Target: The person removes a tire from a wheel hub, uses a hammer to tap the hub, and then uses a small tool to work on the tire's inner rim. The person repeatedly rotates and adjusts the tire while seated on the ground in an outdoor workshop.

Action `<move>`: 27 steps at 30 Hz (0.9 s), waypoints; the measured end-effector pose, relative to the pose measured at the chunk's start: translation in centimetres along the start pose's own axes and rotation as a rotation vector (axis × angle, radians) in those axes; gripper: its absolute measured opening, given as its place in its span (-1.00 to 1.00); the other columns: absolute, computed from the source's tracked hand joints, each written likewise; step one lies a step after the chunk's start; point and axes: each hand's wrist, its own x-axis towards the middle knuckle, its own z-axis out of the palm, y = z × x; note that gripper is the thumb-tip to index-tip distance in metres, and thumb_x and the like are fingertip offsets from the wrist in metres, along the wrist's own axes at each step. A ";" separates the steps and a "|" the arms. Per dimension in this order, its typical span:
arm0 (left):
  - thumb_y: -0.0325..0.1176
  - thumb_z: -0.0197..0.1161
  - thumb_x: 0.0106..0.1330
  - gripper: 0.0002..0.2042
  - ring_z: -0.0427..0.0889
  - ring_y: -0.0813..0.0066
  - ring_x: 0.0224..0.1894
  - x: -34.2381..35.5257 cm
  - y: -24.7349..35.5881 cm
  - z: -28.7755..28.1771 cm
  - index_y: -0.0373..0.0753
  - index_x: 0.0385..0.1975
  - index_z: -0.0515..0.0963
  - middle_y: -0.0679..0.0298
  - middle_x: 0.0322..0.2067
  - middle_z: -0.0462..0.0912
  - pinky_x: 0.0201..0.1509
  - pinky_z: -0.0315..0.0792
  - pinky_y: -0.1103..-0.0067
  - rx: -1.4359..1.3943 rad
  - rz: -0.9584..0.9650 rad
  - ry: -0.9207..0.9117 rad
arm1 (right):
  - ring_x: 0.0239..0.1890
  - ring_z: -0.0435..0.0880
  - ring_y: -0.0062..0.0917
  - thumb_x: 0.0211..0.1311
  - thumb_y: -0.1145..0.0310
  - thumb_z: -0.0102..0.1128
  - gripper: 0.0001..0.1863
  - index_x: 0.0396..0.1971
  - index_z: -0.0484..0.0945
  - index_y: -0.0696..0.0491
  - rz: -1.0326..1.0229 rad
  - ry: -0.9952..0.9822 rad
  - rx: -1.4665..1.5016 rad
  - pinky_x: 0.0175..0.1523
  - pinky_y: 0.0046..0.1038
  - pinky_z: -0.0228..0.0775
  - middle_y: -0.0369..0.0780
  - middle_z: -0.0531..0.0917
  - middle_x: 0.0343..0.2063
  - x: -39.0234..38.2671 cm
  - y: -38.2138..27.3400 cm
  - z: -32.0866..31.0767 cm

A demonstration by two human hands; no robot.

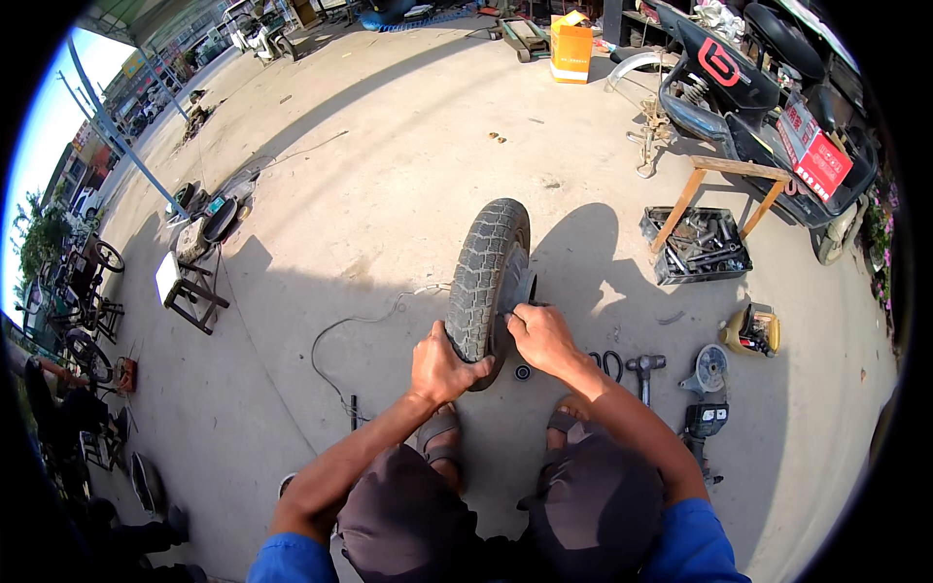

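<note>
Widest of all was the pale ground, partly in shadow, running out on every side of the wheel. The black scooter came next, well beyond the wheel and off to its right. The wheel itself was upright on edge, just ahead of the person's sandalled feet, its knobbly tread showing; I couldn't tell whether it touched down. Well to its left stood a stool with a pale top. Right of the wheel sat a black crate full of metal tools, and far beyond the wheel, a little right, an orange box. A power tool lay right of the wheel and nearer the person, and a hammer lay between the two. The left hand grasped the tyre low on the wheel's left. The right hand had its fingers curled in against the wheel's right side; whether they pinched anything small, I couldn't tell. Smallest was a dark ring just right of the wheel's near end.
</note>
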 end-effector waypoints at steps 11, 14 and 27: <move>0.13 0.64 -0.19 -0.25 0.77 0.14 -0.33 -0.4 3.5 -5.7 -0.53 -0.29 0.59 -0.10 -0.43 0.72 -0.16 0.60 0.32 0.103 -0.036 -0.129 | -0.32 0.63 0.15 0.36 0.25 0.16 -0.67 -0.50 0.57 0.22 0.065 -0.099 0.107 -0.22 0.02 0.44 0.14 0.64 -0.46 -1.2 -1.9 -1.3; 0.21 0.53 0.01 -0.25 0.76 0.12 -0.34 0.9 3.7 -5.5 -0.56 -0.31 0.57 -0.13 -0.46 0.70 -0.19 0.58 0.32 0.079 -0.032 -0.054 | -0.32 0.64 0.14 0.37 0.26 0.16 -0.68 -0.47 0.59 0.22 0.033 -0.006 0.079 -0.21 0.03 0.44 0.14 0.64 -0.45 0.1 -1.3 -0.8; 0.12 0.22 0.37 -0.25 0.70 -0.15 -0.01 4.1 4.6 -2.1 -0.56 0.22 0.34 -0.34 -0.16 0.68 0.09 0.51 0.26 -0.152 -0.009 0.122 | -0.42 0.56 0.08 0.38 0.22 0.16 -0.61 -0.53 0.55 0.25 0.150 -0.048 0.119 -0.23 -0.07 0.40 0.10 0.63 -0.51 5.5 2.1 -4.4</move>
